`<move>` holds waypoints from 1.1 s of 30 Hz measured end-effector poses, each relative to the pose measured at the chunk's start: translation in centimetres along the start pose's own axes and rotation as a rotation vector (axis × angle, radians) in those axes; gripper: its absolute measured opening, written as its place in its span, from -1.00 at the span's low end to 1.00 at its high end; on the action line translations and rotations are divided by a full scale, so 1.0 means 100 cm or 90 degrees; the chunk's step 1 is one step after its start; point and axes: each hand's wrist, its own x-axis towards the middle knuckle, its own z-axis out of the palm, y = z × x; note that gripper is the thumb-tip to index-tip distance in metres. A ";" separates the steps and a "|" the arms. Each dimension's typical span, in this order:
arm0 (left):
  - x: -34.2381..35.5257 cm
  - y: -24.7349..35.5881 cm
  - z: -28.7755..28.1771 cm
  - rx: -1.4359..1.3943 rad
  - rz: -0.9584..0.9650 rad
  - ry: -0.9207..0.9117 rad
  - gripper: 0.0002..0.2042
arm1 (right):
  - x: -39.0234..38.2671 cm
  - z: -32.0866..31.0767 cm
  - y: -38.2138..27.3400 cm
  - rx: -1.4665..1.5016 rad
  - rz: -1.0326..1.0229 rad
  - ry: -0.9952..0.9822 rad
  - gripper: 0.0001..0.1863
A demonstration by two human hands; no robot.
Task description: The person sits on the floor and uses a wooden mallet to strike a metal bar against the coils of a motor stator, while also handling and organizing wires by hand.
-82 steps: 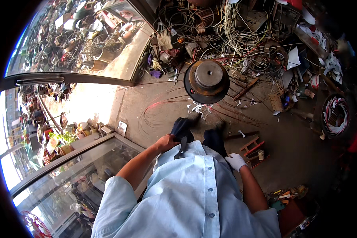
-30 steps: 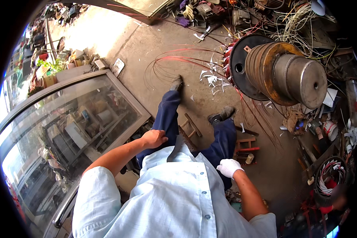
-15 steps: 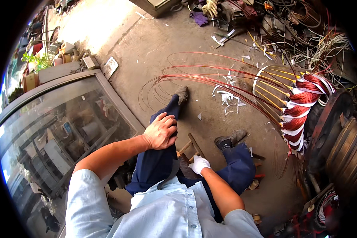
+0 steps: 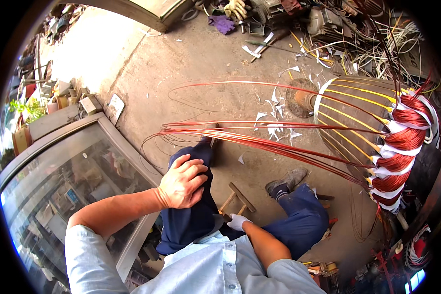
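Note:
My bare left hand (image 4: 183, 182) lies over the knee of my dark blue trousers (image 4: 191, 215), fingers stretched and a little apart, with nothing in it. Low between my legs is my right hand (image 4: 237, 222) in a white glove, beside a small wooden stool-like frame (image 4: 242, 197). Its fingers are largely hidden, so any grip does not show. To the right stands a motor stator (image 4: 362, 90) with red copper windings (image 4: 399, 154) bound in white tape and yellow sleeves along its bore. Long loose red wires (image 4: 259, 139) reach from it across to above my left leg.
A glass-topped case (image 4: 83, 181) with a metal frame stands close on my left. White paper scraps (image 4: 274, 128) litter the concrete floor. Tangled cables (image 4: 377, 56), a purple glove (image 4: 222, 24) and a pale glove (image 4: 236, 9) lie at the back right.
The view has shifted, showing more of the stator's body and bore. My left hand stays on the knee and my right hand stays low by the wooden frame.

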 end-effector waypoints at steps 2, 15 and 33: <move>0.007 -0.005 0.001 0.009 0.012 0.007 -0.62 | 0.017 -0.010 0.000 -0.041 -0.023 -0.086 -0.38; 0.086 -0.051 0.014 0.170 -0.046 0.159 -0.71 | 0.036 -0.200 0.022 0.160 -0.007 -0.097 -0.74; 0.039 0.031 0.060 0.391 0.031 0.281 -0.72 | -0.076 -0.198 -0.061 -0.249 -0.223 0.599 -0.52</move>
